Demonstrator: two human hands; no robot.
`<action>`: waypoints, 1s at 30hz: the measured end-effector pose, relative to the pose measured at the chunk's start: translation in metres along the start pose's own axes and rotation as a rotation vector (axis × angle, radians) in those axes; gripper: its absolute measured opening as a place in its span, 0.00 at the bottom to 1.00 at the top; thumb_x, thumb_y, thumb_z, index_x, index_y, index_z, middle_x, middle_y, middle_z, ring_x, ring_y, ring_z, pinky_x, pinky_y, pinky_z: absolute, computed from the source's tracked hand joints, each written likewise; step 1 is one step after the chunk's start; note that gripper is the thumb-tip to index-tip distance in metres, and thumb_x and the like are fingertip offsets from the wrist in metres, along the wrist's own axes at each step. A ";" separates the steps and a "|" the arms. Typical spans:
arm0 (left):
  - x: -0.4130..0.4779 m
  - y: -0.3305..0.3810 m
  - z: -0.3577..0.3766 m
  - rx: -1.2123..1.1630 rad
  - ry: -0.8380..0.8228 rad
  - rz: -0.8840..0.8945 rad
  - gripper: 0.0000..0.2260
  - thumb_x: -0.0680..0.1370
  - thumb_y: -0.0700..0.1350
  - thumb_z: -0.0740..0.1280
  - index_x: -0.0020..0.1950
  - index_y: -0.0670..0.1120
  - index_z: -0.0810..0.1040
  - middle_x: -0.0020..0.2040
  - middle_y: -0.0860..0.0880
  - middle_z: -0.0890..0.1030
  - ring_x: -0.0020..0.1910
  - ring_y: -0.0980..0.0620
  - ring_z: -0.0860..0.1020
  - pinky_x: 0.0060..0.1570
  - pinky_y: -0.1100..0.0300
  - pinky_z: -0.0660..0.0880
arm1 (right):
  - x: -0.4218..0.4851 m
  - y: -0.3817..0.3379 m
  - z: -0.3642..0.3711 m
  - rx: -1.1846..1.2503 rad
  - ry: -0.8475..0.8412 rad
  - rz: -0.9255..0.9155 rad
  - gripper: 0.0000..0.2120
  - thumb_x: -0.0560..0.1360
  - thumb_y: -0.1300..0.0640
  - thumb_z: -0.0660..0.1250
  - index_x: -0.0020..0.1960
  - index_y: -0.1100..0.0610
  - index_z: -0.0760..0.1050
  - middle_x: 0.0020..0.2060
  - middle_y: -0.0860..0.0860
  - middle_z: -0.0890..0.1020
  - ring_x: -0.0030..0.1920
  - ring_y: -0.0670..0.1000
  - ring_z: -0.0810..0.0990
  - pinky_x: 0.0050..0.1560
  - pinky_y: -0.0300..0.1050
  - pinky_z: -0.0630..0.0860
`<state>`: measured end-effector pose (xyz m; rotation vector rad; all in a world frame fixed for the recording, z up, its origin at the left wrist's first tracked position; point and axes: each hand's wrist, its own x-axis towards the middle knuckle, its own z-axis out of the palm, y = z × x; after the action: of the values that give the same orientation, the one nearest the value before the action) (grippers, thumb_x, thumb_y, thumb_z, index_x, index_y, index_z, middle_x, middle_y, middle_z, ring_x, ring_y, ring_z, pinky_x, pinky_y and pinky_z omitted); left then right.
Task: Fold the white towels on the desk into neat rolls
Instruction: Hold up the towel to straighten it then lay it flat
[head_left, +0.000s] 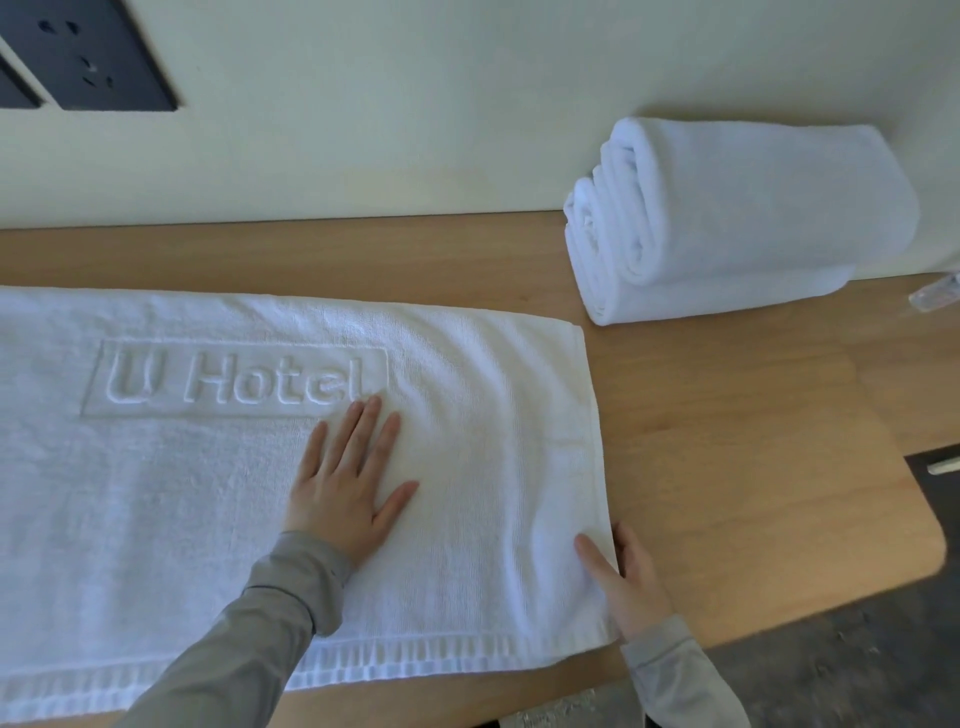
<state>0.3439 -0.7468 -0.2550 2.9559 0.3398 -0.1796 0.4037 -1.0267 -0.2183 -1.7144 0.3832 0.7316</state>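
Note:
A white towel (197, 519) with raised "U Hotel" lettering lies spread flat across the wooden desk (727, 415), running off the left edge of the view. My left hand (348, 483) presses flat on it, fingers straight, just below the lettering. My right hand (631, 582) holds the towel's right edge near the front corner: the thumb lies on top and the fingers are tucked under the hem. Two rolled white towels (743, 218) are stacked at the back right against the wall.
The cream wall (415, 104) runs along the desk's back, with dark socket plates (88, 52) at upper left. A small clear plastic item (935, 293) lies at the far right. The desk's rounded right corner (930, 551) drops to a dark floor (857, 649).

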 end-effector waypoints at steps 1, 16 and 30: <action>0.000 0.000 0.000 -0.001 0.001 0.000 0.33 0.78 0.64 0.41 0.76 0.47 0.57 0.77 0.46 0.57 0.75 0.47 0.57 0.73 0.48 0.50 | 0.000 -0.001 0.000 0.014 -0.010 0.004 0.06 0.73 0.59 0.68 0.49 0.54 0.74 0.44 0.47 0.83 0.42 0.44 0.83 0.35 0.34 0.77; -0.002 0.000 0.003 0.007 -0.008 0.008 0.32 0.78 0.64 0.42 0.77 0.47 0.55 0.77 0.46 0.56 0.76 0.48 0.55 0.73 0.45 0.51 | -0.004 0.015 -0.011 -0.850 0.465 -0.441 0.08 0.74 0.57 0.65 0.52 0.60 0.74 0.46 0.53 0.77 0.47 0.56 0.76 0.46 0.46 0.73; -0.002 0.001 0.001 0.025 0.003 0.037 0.33 0.78 0.63 0.42 0.77 0.46 0.54 0.77 0.46 0.55 0.76 0.49 0.51 0.73 0.48 0.49 | 0.028 0.019 0.016 -1.217 0.262 -0.549 0.32 0.78 0.42 0.40 0.74 0.62 0.52 0.74 0.55 0.52 0.74 0.60 0.56 0.74 0.56 0.52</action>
<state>0.3418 -0.7485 -0.2556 2.9851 0.2853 -0.1754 0.4090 -1.0132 -0.2531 -2.8899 -0.4870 0.2936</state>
